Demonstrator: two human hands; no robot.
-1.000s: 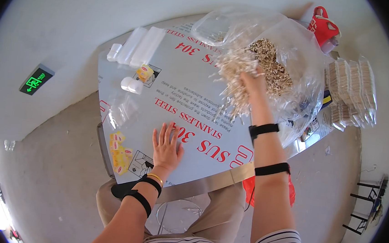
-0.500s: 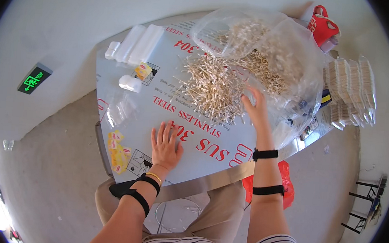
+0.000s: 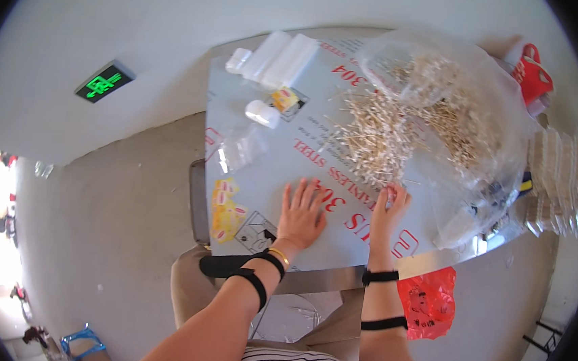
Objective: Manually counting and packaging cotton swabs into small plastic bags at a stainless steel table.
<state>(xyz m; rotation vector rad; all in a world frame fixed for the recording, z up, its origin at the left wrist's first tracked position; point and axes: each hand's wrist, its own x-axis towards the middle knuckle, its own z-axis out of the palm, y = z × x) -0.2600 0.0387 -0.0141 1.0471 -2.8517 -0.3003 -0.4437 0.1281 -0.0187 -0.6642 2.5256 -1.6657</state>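
Note:
A loose heap of cotton swabs (image 3: 377, 136) lies on the table, with more swabs spilling from a large clear plastic bag (image 3: 503, 129) to its right. My right hand (image 3: 390, 212) is at the heap's near edge, its fingers curled in and the thumb against them. Swab tips show right beside these fingers; what is pinched between them, if anything, is too small to tell. Flat on the tabletop (image 3: 304, 154), to the left of the right hand, rests my left hand (image 3: 302, 215) with fingers spread and nothing in it.
At the back left stand clear plastic sleeves (image 3: 292, 58) and white round containers (image 3: 262, 113), with a yellow packet (image 3: 284, 99) between. Yellow labels (image 3: 225, 209) and clear wrappers (image 3: 240, 149) lie along the left edge. Stacked swab packs (image 3: 555, 178) stand right; a red bag (image 3: 429, 300) hangs below.
My right hand has come from the heap's right side to its near edge, and its fingers have closed. My left hand stays flat. The whole view has swung left.

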